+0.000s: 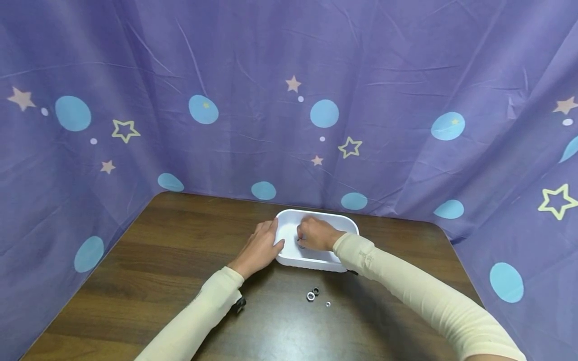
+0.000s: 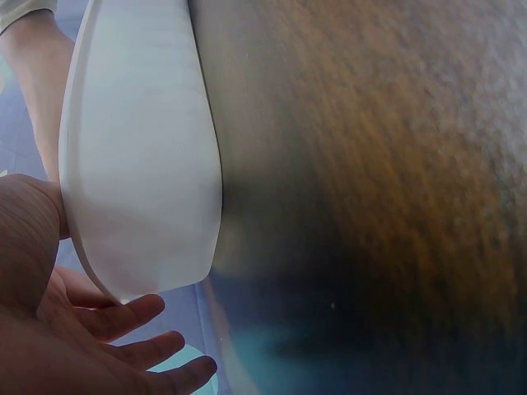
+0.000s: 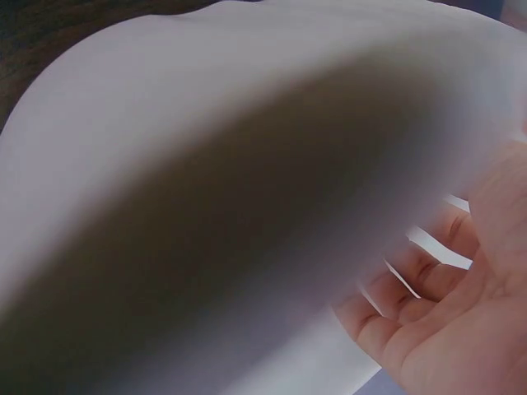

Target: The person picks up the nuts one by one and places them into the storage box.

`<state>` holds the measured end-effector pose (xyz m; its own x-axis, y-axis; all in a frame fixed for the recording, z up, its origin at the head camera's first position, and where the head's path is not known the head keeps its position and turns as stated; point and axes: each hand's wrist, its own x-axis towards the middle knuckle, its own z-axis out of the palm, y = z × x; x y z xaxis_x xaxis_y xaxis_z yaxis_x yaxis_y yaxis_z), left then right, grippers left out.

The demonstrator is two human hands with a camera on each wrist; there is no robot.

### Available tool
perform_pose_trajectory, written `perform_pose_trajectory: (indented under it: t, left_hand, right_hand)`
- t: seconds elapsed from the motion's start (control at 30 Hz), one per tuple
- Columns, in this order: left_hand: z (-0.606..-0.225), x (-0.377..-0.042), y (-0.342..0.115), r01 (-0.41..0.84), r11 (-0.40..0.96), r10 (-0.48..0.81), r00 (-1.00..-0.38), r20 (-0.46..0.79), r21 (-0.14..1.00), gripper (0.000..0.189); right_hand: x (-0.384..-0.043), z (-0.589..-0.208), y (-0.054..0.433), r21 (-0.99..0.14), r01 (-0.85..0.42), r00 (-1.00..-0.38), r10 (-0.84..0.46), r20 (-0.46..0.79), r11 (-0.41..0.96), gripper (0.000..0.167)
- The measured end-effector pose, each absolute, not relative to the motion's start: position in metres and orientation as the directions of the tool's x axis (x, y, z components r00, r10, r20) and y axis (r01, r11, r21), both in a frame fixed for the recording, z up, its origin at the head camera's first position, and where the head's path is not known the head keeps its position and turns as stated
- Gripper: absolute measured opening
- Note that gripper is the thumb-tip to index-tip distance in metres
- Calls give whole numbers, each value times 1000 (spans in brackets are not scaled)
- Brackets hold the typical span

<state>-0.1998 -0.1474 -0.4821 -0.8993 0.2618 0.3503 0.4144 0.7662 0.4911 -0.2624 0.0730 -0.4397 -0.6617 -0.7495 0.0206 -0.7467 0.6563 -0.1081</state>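
Observation:
A white oblong tray [image 1: 311,263] with a raised rim stands toward the back of the table. At its left end my left hand [image 1: 258,246] holds the rim, thumb over the front left corner, fingers along the outside; the left wrist view shows those fingers [image 2: 136,317] around the tray's end. My right hand [image 1: 319,234] is down inside the tray with its fingers bent. Close at its fingertips shows a small dark metal piece [image 1: 300,241], mostly covered by the hand. In the right wrist view the bent fingers [image 3: 420,271] are partly hidden behind the blurred tray rim.
On the table [image 1: 189,250] in front of the tray lie a silver nut [image 1: 311,297], a dark nut [image 1: 316,291] right beside it, and a smaller nut [image 1: 328,304] to the right. A purple curtain [image 1: 253,100] hangs behind and along both sides.

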Motion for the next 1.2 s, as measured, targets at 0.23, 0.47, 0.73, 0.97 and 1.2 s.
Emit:
perform_pose_trajectory:
  t: [0.23, 0.47, 0.73, 0.97, 1.2]
  left_hand:
    - [-481, -199, -146, 399, 784, 252, -905, 343, 476, 71]
    - [-463, -188, -141, 357, 801, 245, -928, 281, 480, 69]
    - [-461, -189, -142, 363, 799, 251, -926, 282, 479, 72]
    - [-488, -205, -148, 424, 765, 263, -892, 366, 484, 74]
    - [-485, -203, -148, 415, 771, 260, -898, 355, 484, 73]
  right_hand:
    - [-262, -441, 74, -112, -745, -665, -747, 33, 658, 11]
    - [-260, -441, 70, -118, -698, -710, -704, -10, 706, 14]
    - [-259, -439, 73, -123, -702, -707, -707, 3, 702, 15]
    - [-259, -433, 78, -148, -720, -689, -724, 32, 678, 12]
    - [-255, -427, 78, -146, -707, -700, -714, 10, 692, 14]
